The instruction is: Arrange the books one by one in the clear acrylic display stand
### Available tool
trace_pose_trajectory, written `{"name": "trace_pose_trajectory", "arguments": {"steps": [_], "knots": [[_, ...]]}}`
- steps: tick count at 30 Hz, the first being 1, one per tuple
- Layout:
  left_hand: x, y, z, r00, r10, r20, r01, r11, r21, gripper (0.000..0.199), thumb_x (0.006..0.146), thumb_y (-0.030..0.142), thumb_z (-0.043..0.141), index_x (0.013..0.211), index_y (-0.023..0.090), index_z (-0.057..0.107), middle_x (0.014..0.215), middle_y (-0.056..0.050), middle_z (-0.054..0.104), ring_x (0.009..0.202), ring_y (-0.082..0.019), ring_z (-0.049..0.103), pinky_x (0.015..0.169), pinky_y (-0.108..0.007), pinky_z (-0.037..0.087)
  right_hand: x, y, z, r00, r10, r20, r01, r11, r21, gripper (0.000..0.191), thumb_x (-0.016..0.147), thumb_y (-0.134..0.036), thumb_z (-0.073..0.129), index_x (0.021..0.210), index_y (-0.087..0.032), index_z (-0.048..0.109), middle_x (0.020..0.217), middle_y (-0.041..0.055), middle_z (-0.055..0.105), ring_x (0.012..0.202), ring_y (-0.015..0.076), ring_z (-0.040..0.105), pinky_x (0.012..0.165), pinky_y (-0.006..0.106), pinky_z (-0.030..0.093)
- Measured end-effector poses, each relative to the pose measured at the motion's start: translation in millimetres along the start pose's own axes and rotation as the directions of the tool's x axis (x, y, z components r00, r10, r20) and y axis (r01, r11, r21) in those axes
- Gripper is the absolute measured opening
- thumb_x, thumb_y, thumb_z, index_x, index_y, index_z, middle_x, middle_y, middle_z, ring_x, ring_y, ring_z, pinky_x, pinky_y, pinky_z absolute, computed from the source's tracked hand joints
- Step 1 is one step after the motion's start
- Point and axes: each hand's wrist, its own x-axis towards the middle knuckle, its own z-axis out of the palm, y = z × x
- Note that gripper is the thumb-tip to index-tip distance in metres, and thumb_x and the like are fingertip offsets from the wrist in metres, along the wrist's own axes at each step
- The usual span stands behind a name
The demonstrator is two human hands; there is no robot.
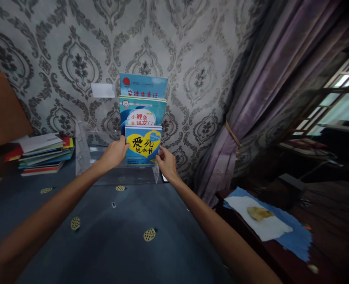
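Note:
Both my hands pinch a small blue book with a yellow heart on its cover [143, 146], held upright by its side edges. My left hand [115, 153] is closed on its left edge, and my right hand [166, 161] grips its lower right edge. Behind it stand a teal book with a white oval title [142, 110] and a taller light-blue book [143, 85], stepped upward. These are at the right part of a clear plastic rack [82, 150]. How far the small book sits inside the rack I cannot tell.
A stack of books and papers [46, 152] lies left of the rack, near a brown box [6, 110]. The dark blue cloth [112, 232] has pineapple prints. A purple curtain [242, 94] hangs right, above a blue cloth with white paper [245, 203].

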Motion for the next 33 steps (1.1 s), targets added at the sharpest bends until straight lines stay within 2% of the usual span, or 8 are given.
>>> {"name": "trace_pose_trajectory", "arguments": {"steps": [4, 9, 16, 21, 25, 29, 33], "knots": [[3, -2, -3.4, 1.000, 0.005, 0.022, -0.005, 1.000, -0.016, 0.019, 0.100, 0.027, 0.040, 0.112, 0.014, 0.049, 0.098, -0.017, 0.074, 0.096, -0.032, 0.072, 0.083, -0.039, 0.051, -3, -1, 2, 1.000, 0.013, -0.016, -0.013, 1.000, 0.010, 0.050, 0.074, -0.020, 0.056, 0.123, -0.017, 0.067, 0.088, 0.0066, 0.075, 0.079, 0.0254, 0.069, 0.083, 0.041, 0.056], [3, -3, -5.8, 0.999, 0.019, 0.048, -0.019, 1.000, -0.004, 0.021, 0.101, 0.026, 0.038, 0.112, 0.013, 0.049, 0.098, -0.019, 0.073, 0.096, -0.034, 0.071, 0.083, -0.041, 0.051, -10, -4, 1, 0.999, 0.028, -0.026, -0.028, 1.000, 0.010, 0.049, 0.075, -0.020, 0.056, 0.122, -0.015, 0.066, 0.091, 0.0087, 0.075, 0.078, 0.0259, 0.070, 0.081, 0.041, 0.056], [5, -7, -3.8, 0.999, 0.029, 0.036, -0.027, 0.998, -0.050, 0.019, 0.101, 0.028, 0.038, 0.111, 0.015, 0.049, 0.096, -0.017, 0.073, 0.095, -0.032, 0.072, 0.081, -0.039, 0.051, -14, -7, 2, 0.999, 0.015, -0.041, -0.014, 1.000, 0.025, 0.045, 0.076, -0.020, 0.055, 0.120, -0.016, 0.066, 0.090, 0.0076, 0.075, 0.075, 0.0242, 0.070, 0.079, 0.039, 0.057], [-1, -7, -2.0, 0.999, 0.005, 0.036, -0.005, 1.000, -0.024, 0.021, 0.101, 0.031, 0.039, 0.113, 0.017, 0.049, 0.099, -0.016, 0.073, 0.096, -0.033, 0.072, 0.082, -0.041, 0.052, -14, -3, -1, 0.999, 0.027, -0.023, -0.026, 0.999, 0.041, 0.046, 0.076, -0.021, 0.055, 0.120, -0.016, 0.065, 0.090, 0.0080, 0.075, 0.077, 0.0247, 0.069, 0.077, 0.039, 0.057], [-5, -11, 2.8, 1.000, -0.002, 0.013, 0.003, 0.993, -0.121, 0.020, 0.099, 0.031, 0.042, 0.113, 0.018, 0.051, 0.105, -0.015, 0.073, 0.101, -0.032, 0.070, 0.084, -0.042, 0.052, -9, -1, -6, 0.999, 0.016, -0.030, -0.015, 0.999, 0.045, 0.042, 0.079, -0.025, 0.057, 0.120, -0.016, 0.064, 0.095, 0.0097, 0.074, 0.081, 0.0248, 0.069, 0.082, 0.042, 0.057], [-6, -16, 8.9, 0.998, 0.034, -0.043, -0.044, 0.967, -0.251, 0.019, 0.096, 0.027, 0.045, 0.111, 0.018, 0.052, 0.115, -0.015, 0.071, 0.107, -0.031, 0.068, 0.088, -0.044, 0.052, 4, -3, -8, 0.997, -0.027, -0.079, 0.034, 0.995, 0.089, 0.049, 0.080, -0.028, 0.060, 0.127, -0.016, 0.059, 0.115, 0.0153, 0.071, 0.102, 0.0275, 0.068, 0.091, 0.045, 0.055], [-7, -17, 14.3, 0.994, 0.057, -0.097, -0.085, 0.946, -0.313, 0.021, 0.094, 0.022, 0.044, 0.113, 0.018, 0.053, 0.117, -0.014, 0.069, 0.109, -0.028, 0.066, 0.093, -0.043, 0.052, 19, -8, -1, 0.997, -0.068, -0.040, 0.075, 0.976, 0.203, 0.058, 0.084, -0.027, 0.055, 0.141, -0.015, 0.048, 0.138, 0.0189, 0.060, 0.124, 0.0277, 0.060, 0.101, 0.047, 0.050]]}}
